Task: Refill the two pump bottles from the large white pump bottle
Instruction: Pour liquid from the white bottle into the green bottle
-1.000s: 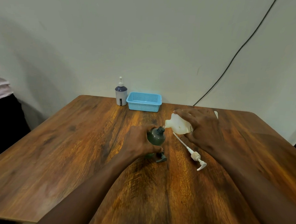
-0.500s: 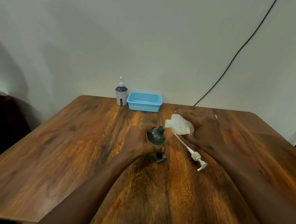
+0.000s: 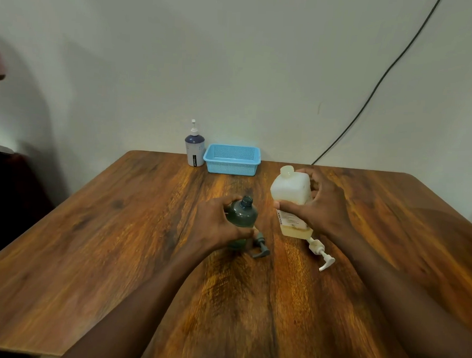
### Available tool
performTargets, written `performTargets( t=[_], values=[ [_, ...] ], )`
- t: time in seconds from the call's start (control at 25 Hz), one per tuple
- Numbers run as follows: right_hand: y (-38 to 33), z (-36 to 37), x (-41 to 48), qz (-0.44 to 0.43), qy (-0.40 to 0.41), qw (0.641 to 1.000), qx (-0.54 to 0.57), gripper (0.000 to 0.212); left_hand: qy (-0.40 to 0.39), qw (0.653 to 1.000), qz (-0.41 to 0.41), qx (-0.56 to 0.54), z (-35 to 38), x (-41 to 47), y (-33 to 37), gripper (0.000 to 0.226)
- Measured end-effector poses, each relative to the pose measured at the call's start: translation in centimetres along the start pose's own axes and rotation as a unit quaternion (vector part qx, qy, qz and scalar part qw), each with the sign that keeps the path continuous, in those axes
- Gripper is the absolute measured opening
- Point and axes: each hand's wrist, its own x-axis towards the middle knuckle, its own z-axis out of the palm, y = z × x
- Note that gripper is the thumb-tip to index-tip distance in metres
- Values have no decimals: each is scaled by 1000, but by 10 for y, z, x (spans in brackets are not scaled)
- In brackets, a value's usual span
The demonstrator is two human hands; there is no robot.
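Glossy wood-grain table [image 3: 116, 254], perforated plastic basket [image 3: 231, 160].

1 blue perforated basket [image 3: 231, 160] sits on the wooden surface [image 3: 88, 253] at its far edge, well beyond both grips, against the pale wall [image 3: 236, 55]. 1 black cable [image 3: 376, 90] descends diagonally on the wall, beyond the right grip.
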Motion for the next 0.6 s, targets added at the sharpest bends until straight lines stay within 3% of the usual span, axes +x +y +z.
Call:
performTargets(
  t=[0.12,0.6],
  values=[
    [7,10,1,46,-15,997,56,86,-7,1000,-10,-4,-2,-2,-7,74],
    [28,32,3,127,-57,986,92,93,-7,1000,-18,-21,-4,-7,-24,74]
  ],
)
